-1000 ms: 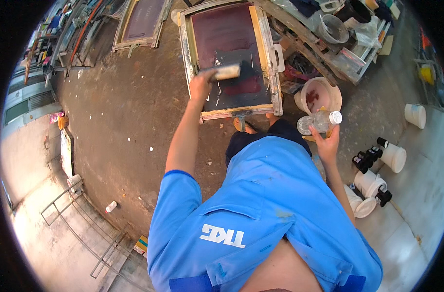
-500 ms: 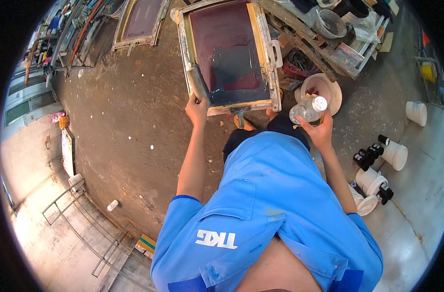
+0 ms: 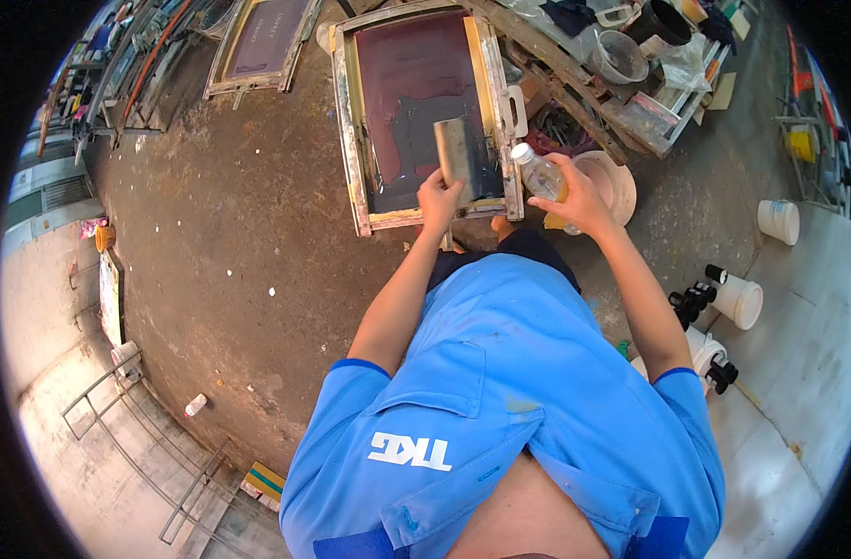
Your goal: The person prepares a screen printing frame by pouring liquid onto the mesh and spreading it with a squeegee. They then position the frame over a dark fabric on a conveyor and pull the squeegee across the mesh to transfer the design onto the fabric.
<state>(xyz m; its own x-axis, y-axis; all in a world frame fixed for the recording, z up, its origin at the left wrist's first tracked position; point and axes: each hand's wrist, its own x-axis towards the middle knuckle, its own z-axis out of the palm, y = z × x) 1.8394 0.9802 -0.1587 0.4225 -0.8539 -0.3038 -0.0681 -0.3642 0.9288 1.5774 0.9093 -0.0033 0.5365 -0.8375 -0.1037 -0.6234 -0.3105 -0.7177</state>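
In my left hand [image 3: 439, 202] is a short, flat grey-brown squeegee [image 3: 453, 151], raised upright over the lower part of a screen-printing frame [image 3: 347, 140]. The frame's purple mesh [image 3: 411, 70] carries a dark, wet-looking patch across its middle and near end. My right hand [image 3: 582, 197] is wrapped around a clear plastic bottle [image 3: 543, 177]. Its white cap points up and left toward the frame's right edge, and some yellowish liquid shows near its base. Both hands are closed on what they hold.
A pinkish-white bucket [image 3: 621, 186] stands beside my right hand. At the upper right, a cluttered wooden bench [image 3: 575, 79] bears a clear tub [image 3: 619, 56]. Another screen frame [image 3: 213, 70] lies upper left. White buckets [image 3: 778, 221] and black bottles [image 3: 694, 300] sit to the right.
My left hand has brought the squeegee rightward from the frame's left edge to over the mesh. My right hand has moved the bottle left and up, tipping its cap toward the frame.
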